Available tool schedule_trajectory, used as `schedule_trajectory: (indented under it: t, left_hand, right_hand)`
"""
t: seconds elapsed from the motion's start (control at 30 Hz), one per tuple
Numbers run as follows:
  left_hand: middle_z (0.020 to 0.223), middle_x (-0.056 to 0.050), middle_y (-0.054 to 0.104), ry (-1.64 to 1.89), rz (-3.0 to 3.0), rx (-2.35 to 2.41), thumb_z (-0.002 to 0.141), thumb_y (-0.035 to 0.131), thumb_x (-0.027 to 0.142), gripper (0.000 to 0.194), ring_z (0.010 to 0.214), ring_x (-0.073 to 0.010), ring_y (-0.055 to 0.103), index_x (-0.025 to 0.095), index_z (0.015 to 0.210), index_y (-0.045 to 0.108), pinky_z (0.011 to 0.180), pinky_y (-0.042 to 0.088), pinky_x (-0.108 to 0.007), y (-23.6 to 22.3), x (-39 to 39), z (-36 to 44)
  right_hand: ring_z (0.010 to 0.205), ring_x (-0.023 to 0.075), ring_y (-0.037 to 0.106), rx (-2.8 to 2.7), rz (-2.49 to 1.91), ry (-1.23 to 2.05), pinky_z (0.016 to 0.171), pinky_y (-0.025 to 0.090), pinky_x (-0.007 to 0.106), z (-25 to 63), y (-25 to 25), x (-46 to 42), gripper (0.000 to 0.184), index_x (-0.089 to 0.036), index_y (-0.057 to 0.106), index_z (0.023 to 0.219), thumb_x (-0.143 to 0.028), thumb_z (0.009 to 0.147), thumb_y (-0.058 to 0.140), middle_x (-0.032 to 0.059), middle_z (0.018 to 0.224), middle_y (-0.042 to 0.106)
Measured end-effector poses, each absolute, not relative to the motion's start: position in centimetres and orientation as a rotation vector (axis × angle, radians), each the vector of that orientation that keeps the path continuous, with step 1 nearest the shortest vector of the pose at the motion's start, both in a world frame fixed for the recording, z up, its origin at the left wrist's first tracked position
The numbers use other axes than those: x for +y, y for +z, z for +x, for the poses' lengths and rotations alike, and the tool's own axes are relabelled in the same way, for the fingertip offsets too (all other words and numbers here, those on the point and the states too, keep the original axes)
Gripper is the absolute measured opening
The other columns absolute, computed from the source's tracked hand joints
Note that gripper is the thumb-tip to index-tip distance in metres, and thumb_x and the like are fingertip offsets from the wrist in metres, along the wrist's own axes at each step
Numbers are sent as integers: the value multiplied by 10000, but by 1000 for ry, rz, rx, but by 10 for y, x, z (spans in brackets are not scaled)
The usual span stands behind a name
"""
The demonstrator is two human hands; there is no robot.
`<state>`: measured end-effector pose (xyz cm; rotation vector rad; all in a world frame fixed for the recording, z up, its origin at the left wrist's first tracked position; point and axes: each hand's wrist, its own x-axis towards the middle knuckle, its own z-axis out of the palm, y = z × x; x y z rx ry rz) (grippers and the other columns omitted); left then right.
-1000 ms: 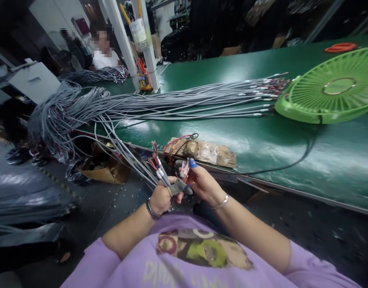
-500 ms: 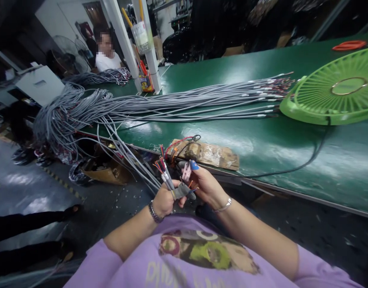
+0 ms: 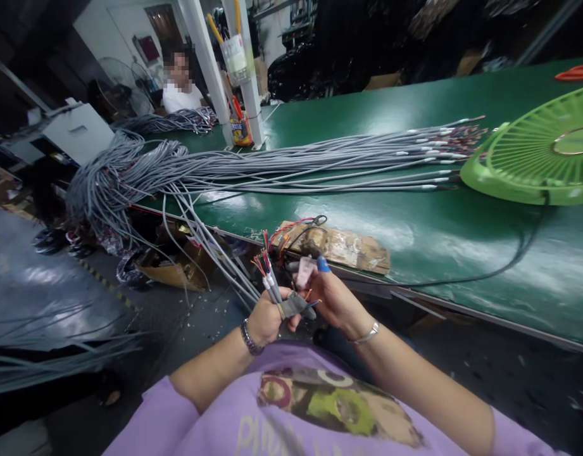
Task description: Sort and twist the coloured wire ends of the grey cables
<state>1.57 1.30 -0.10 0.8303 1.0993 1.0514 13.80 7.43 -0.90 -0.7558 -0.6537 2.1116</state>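
My left hand (image 3: 266, 318) is closed around several grey multi-core cables (image 3: 273, 289). Their stripped ends fan out in coloured wires (image 3: 261, 263) above the fist. A dark grey wrapped piece (image 3: 292, 305) sits across my left fingers, with orange and blue wire ends poking out on its right. To the right, my right hand (image 3: 337, 301) pinches a small pale pink block-like piece (image 3: 305, 272), blurred and partly hidden by the fingers. Blue tape (image 3: 323, 264) covers the thumb tip. Just beyond both hands, a worn wooden block (image 3: 348, 246) with red and black leads lies on the bench edge.
A long bundle of grey cables (image 3: 291, 158) stretches across the green bench (image 3: 462, 247). At its right end stands a green fan (image 3: 523, 158) with a trailing black cord. A white post (image 3: 250, 95) rises behind. Below the left edge sits a cardboard box (image 3: 175, 269). A person (image 3: 181, 92) is across the bench.
The view has swung slightly left, so the scene sits further right. The pink piece has turned in my right fingers. Grey cables now show at lower left, by another person's dark-clothed legs.
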Motion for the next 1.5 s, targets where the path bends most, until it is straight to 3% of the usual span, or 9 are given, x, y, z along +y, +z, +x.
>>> schedule_trajectory:
  t: [0.27, 0.47, 0.6, 0.73, 1.07, 1.27, 1.37, 1.5]
  left_hand:
    - [446, -1, 551, 1187, 963, 1221, 707, 681, 609, 501, 391, -81, 455, 151, 528, 585, 421, 366, -216, -6, -5, 18]
    - [454, 7, 544, 1235, 967, 1309, 686, 678, 635, 513, 396, -85, 456, 162, 521, 568, 421, 380, -219, -3, 0, 22]
    - [432, 9, 519, 1155, 1045, 1351, 702, 671, 615, 512, 414, -94, 469, 170, 487, 541, 443, 399, -222, 4, 0, 22]
    - [431, 5, 513, 1131, 1093, 1372, 705, 665, 614, 520, 419, -97, 473, 175, 466, 521, 452, 409, -227, 6, -3, 22]
    - [457, 8, 542, 1231, 965, 1456, 682, 644, 681, 545, 410, -97, 503, 171, 518, 540, 435, 433, -222, -4, -8, 20]
    - [455, 15, 552, 1289, 935, 1359, 720, 653, 630, 506, 387, -84, 491, 166, 542, 558, 408, 416, -208, -7, -6, 20]
    - [452, 19, 554, 1289, 921, 1322, 694, 672, 633, 499, 374, -80, 480, 165, 557, 569, 389, 402, -202, -3, -1, 23]
    - [444, 24, 544, 1278, 894, 1320, 656, 677, 665, 528, 367, -74, 469, 169, 533, 544, 381, 399, -197, 2, 6, 30]
  right_hand:
    - [531, 113, 481, -772, -734, 2077, 511, 426, 242, 144, -5, 76, 376, -178, 669, 735, -547, 688, 724, 7, 643, 606]
    - [550, 116, 482, -895, -793, 2106, 514, 401, 241, 152, -10, 70, 517, -175, 654, 723, -684, 639, 689, 11, 649, 598]
    - [533, 98, 419, -1159, -863, 1988, 510, 345, 235, 161, -4, 62, 440, -169, 626, 670, -572, 595, 785, -30, 577, 538]
    - [566, 105, 440, -1295, -897, 1872, 558, 361, 248, 162, 1, 57, 375, -176, 613, 651, -495, 599, 804, -28, 606, 570]
    - [522, 103, 398, -1256, -997, 1775, 510, 361, 248, 157, -7, 39, 414, -192, 568, 647, -561, 632, 754, -32, 561, 521]
    - [550, 120, 453, -986, -909, 1915, 546, 405, 266, 157, -13, 51, 472, -185, 612, 700, -656, 736, 620, -4, 608, 552]
    - [548, 123, 476, -888, -834, 2003, 530, 407, 264, 152, -10, 65, 524, -189, 645, 726, -710, 676, 643, 11, 640, 590]
    - [527, 130, 487, -924, -758, 2011, 509, 402, 266, 148, -7, 75, 539, -182, 620, 617, -718, 639, 671, 8, 564, 576]
